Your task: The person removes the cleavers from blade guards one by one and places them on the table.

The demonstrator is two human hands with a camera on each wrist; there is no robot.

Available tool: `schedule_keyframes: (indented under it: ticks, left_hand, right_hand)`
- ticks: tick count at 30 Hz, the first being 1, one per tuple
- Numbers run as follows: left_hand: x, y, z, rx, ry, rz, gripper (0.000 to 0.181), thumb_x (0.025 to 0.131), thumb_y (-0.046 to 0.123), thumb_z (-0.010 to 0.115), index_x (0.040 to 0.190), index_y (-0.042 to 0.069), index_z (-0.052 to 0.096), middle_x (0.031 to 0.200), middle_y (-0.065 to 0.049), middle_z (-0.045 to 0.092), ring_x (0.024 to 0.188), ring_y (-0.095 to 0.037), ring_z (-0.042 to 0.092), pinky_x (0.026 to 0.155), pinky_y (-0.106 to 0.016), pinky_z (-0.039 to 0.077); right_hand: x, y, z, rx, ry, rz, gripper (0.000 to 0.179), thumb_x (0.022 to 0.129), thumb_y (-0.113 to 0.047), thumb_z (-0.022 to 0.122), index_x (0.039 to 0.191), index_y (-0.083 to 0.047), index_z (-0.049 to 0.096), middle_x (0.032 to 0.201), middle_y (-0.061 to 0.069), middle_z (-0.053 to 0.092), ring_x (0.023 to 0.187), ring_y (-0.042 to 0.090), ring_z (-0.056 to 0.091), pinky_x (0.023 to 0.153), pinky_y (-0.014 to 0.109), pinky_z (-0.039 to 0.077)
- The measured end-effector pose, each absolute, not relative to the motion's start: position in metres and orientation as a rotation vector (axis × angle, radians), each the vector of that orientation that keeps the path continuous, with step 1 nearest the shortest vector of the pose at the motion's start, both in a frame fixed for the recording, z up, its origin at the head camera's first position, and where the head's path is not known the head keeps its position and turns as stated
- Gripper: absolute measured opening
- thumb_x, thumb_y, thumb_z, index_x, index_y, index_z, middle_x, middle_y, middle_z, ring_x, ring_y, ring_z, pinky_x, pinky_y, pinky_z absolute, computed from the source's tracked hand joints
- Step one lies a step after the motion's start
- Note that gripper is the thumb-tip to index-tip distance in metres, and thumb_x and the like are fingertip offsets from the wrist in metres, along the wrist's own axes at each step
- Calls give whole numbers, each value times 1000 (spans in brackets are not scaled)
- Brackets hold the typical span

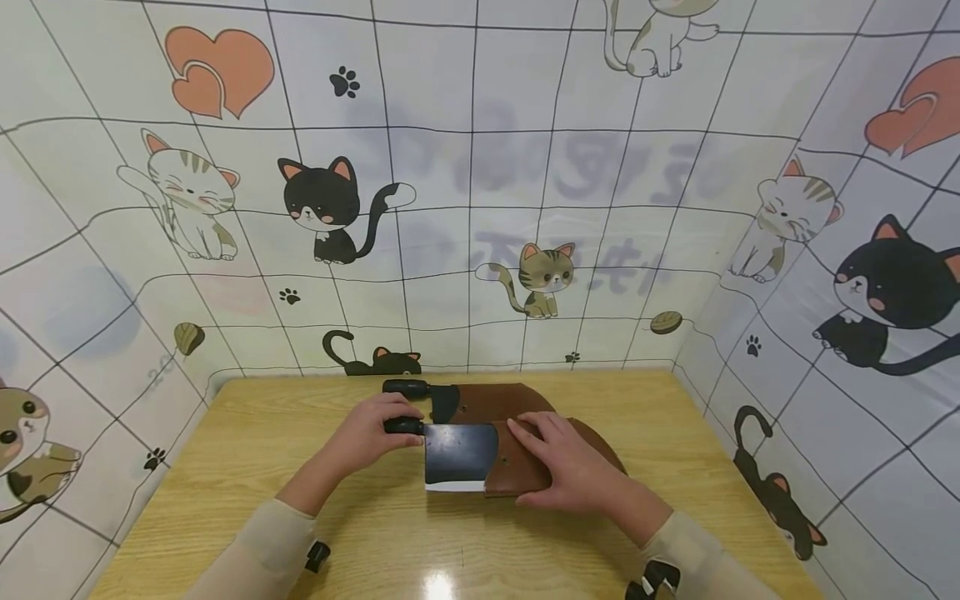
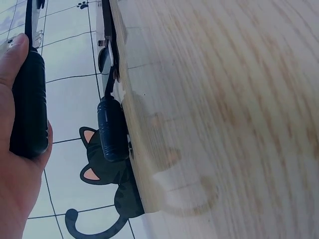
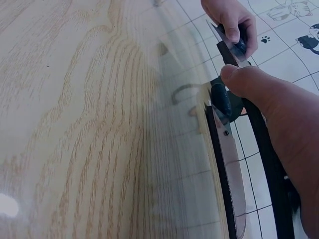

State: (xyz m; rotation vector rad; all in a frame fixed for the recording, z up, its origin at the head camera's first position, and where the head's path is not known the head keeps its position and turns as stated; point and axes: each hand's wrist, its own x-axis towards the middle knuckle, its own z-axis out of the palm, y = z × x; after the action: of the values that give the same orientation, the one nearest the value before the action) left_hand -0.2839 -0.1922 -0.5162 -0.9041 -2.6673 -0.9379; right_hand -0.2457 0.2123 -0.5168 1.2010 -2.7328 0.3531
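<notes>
My left hand (image 1: 375, 429) grips the black handle (image 1: 405, 426) of a cleaver. That cleaver's wide dark blade (image 1: 459, 454), with a bright lower edge, lies partly inside a brown sheath (image 1: 498, 482). On the sheath rests my right hand (image 1: 566, 467), holding it with fingers over its face and thumb at its lower edge. The right wrist view shows the sheath's dark edge (image 3: 266, 154) held off the table. Behind lies a second cleaver, its black handle (image 1: 405, 388) pointing left and its blade mostly covered by another brown sheath (image 1: 487, 400).
The wood-grain tabletop (image 1: 390, 533) is glossy and reflects light. A cat-printed, grid-lined curtain (image 1: 442, 225) stands at the back and both sides. The second cleaver lies along the table's back edge, close behind the held one.
</notes>
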Motion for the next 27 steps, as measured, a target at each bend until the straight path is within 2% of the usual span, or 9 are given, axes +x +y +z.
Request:
schedule_keyframes:
  ticks: [12,20,27]
  left_hand:
    - [-284,-194,-518,-879,-2671,-1049,32,92,34,93,122,27,84,114,17,71,102,-11,67,84,-36,57]
    - [-283,-195,-520,-863,-2674,-1048,31,90,27,95,120,27,84,114,16,72,104,-12,68,87,-39,58]
    - [-283,-198,-521,-822,-2719,-1040,32,92,35,94,121,29,84,116,18,71,105,-11,67,88,-39,58]
  right_hand:
    - [-245,213,-513,1194,-2766,374,122,78,-68,94,174,-17,38,170,12,40,154,35,39,116,62,44]
    - [-246,212,-513,1203,-2779,328,122,79,-71,91,174,-17,37,171,12,39,155,35,38,118,61,43]
    - [-246,216,-514,1187,-2786,364,122,79,-72,90,175,-19,36,172,10,38,156,35,37,118,62,43]
